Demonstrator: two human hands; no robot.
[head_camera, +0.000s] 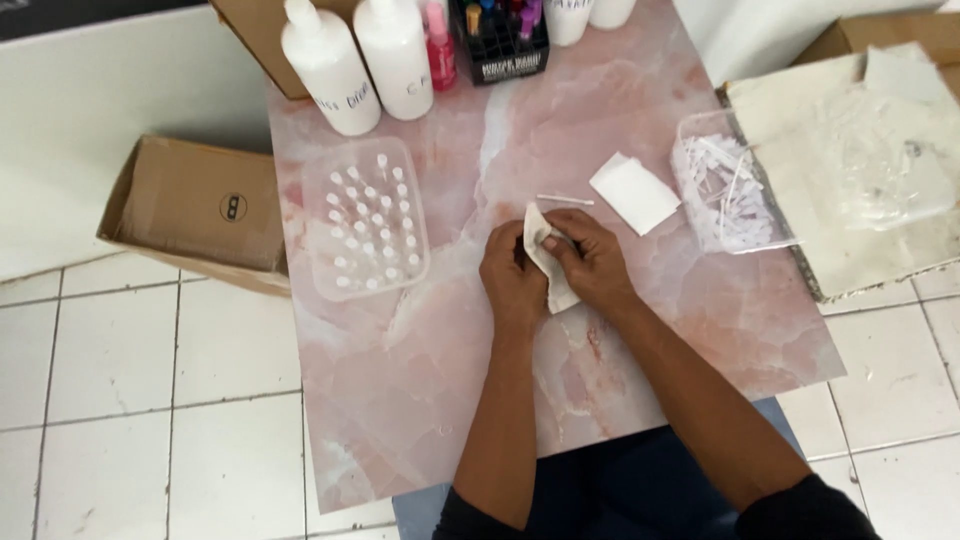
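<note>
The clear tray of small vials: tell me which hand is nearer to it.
Left. The left hand is just right of the clear tray of vials, with a strip of bare table between them. The right hand lies farther right, beyond the tissue both hands hold.
</note>
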